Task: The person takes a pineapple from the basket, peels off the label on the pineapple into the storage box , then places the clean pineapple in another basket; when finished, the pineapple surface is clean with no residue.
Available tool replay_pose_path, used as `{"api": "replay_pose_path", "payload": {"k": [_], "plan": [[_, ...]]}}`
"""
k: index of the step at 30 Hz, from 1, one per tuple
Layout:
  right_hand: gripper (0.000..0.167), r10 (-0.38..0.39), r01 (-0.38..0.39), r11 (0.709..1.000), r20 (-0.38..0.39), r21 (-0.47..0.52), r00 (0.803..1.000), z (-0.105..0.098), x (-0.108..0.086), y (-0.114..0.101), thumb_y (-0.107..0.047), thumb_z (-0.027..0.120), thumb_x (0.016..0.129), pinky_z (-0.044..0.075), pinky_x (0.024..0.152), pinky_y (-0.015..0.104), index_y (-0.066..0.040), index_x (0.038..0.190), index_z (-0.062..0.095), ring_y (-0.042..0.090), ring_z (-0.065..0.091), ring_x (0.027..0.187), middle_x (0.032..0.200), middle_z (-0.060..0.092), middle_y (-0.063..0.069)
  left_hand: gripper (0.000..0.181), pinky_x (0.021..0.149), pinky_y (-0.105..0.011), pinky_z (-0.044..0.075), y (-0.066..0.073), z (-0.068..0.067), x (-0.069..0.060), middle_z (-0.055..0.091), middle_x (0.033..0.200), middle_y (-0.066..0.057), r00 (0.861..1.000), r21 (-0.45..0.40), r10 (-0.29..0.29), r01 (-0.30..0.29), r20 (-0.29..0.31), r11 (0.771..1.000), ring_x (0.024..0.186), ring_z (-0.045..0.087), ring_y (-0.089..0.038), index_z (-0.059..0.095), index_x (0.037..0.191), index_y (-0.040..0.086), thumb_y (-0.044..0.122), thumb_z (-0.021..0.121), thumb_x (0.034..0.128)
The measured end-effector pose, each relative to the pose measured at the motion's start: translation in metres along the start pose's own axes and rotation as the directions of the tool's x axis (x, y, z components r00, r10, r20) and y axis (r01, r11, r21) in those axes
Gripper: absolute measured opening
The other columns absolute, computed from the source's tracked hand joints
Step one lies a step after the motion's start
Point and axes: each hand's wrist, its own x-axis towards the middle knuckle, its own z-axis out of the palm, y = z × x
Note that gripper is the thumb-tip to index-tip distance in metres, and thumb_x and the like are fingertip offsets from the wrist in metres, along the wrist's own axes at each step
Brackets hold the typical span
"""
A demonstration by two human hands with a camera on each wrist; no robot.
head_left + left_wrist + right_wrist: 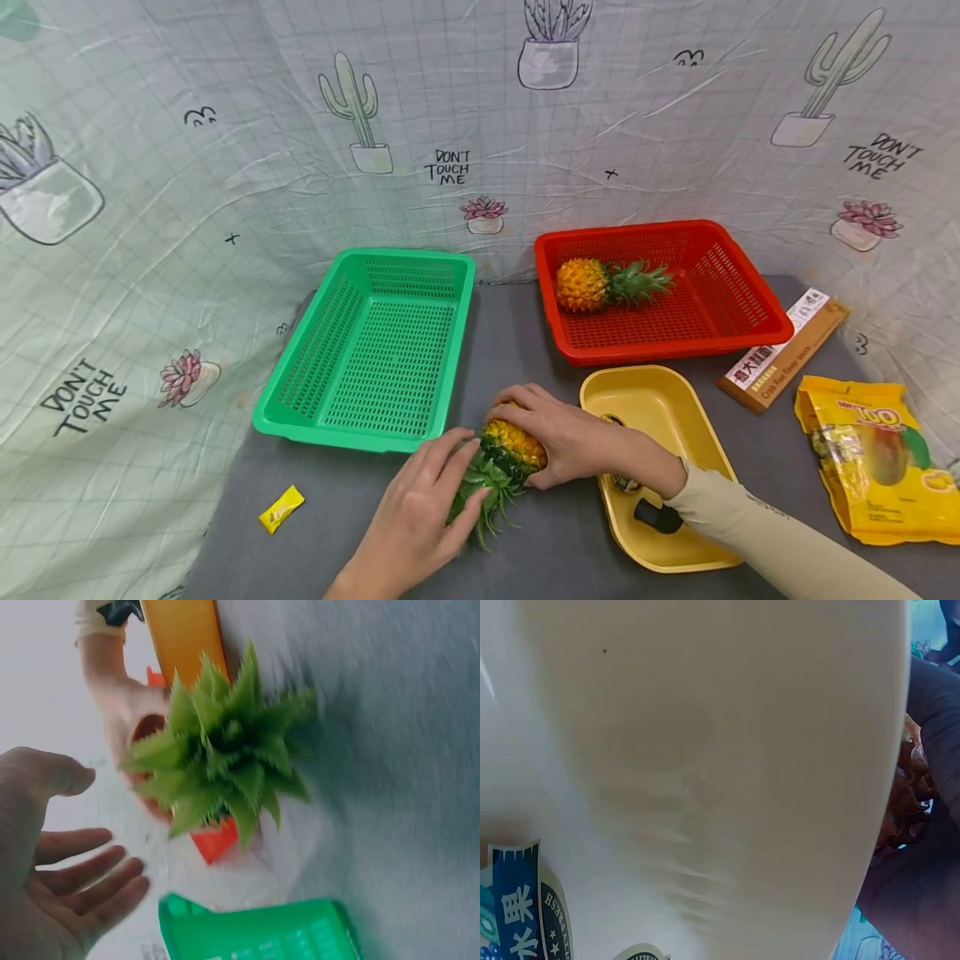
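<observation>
My right hand (573, 433) grips a small pineapple (517, 446) round its orange body, over the grey table in front of the baskets. The pineapple's green leaf crown (225, 750) points toward me and to the left. Beside the crown is my left hand (422, 508), its fingers extended and thumb spread; in the left wrist view a gap separates it from the leaves. A second pineapple (581, 285) lies on its side in the red basket (570, 352). Only part of the gripped fruit shows at the right edge of the right wrist view.
A green basket (352, 436) stands at left. The yellow basin (675, 400), under my right forearm, holds stickers and a dark object (658, 517). At right lie a long brown box (787, 354) and a yellow mango-print bag (885, 467). A small yellow packet (282, 509) lies front left.
</observation>
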Motion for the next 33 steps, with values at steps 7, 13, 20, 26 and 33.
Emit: {"api": "replay_pose_path", "payload": {"k": [7, 13, 20, 26, 33], "plan": [[0.088, 0.002, -0.002, 1.000, 0.002, 0.010, 1.000, 0.001, 0.000, 0.001, -0.033, 0.097, 0.075, 0.047, 0.103, 0.040, -0.017, 0.149, 0.053, 0.018, 0.043, 0.130, 0.146, 0.043, -0.003, 0.047, 0.092, -0.055, 0.049, -0.035, -0.012, -0.003, 0.064, 0.130, -0.015, 0.987, 0.083, -0.026, 0.039, -0.156, 0.996, 0.113, 0.060, -0.037, 0.070, 0.129, 0.000, 0.040, 0.060, 0.1071], [0.090, -0.006, 0.006, 1.000, 0.016, 0.016, 1.000, 0.000, 0.000, 0.001, -0.035, 0.098, 0.075, 0.047, 0.103, 0.040, -0.020, 0.150, 0.051, 0.018, 0.042, 0.131, 0.147, 0.042, -0.004, 0.053, 0.097, -0.055, 0.044, -0.068, -0.021, -0.018, 0.065, 0.125, -0.016, 0.968, 0.051, -0.192, 0.203, -0.159, 0.978, 0.113, 0.059, -0.039, 0.071, 0.123, 0.002, 0.051, 0.062, 0.1047], [0.091, -0.002, 0.002, 1.000, 0.018, 0.016, 1.000, 0.000, -0.001, 0.002, -0.036, 0.098, 0.075, 0.047, 0.103, 0.039, -0.024, 0.151, 0.050, 0.018, 0.042, 0.131, 0.148, 0.041, -0.004, 0.041, 0.088, -0.054, 0.048, -0.090, -0.024, -0.028, 0.069, 0.112, -0.008, 0.971, 0.089, -0.202, 0.214, -0.125, 0.973, 0.103, 0.062, -0.033, 0.074, 0.106, 0.006, 0.046, 0.075, 0.0968], [0.092, -0.006, 0.006, 1.000, 0.009, 0.008, 1.000, 0.000, -0.001, 0.002, -0.036, 0.099, 0.074, 0.048, 0.102, 0.039, -0.026, 0.150, 0.049, 0.018, 0.042, 0.130, 0.147, 0.041, -0.004, 0.045, 0.079, -0.050, 0.047, -0.097, -0.022, -0.031, 0.071, 0.098, 0.000, 0.983, 0.160, -0.159, 0.171, -0.089, 0.972, 0.088, 0.061, -0.027, 0.074, 0.099, 0.011, 0.056, 0.067, 0.1003], [0.094, -0.017, 0.017, 1.000, 0.006, 0.016, 1.000, -0.001, -0.003, 0.002, -0.040, 0.100, 0.073, 0.047, 0.104, 0.040, -0.024, 0.151, 0.049, 0.018, 0.042, 0.132, 0.149, 0.041, -0.003, 0.048, 0.074, -0.045, 0.045, -0.099, -0.020, -0.031, 0.064, 0.091, 0.003, 0.987, 0.206, -0.144, 0.155, -0.069, 0.966, 0.079, 0.056, -0.026, 0.069, 0.093, 0.014, 0.062, 0.071, 0.0940]]}}
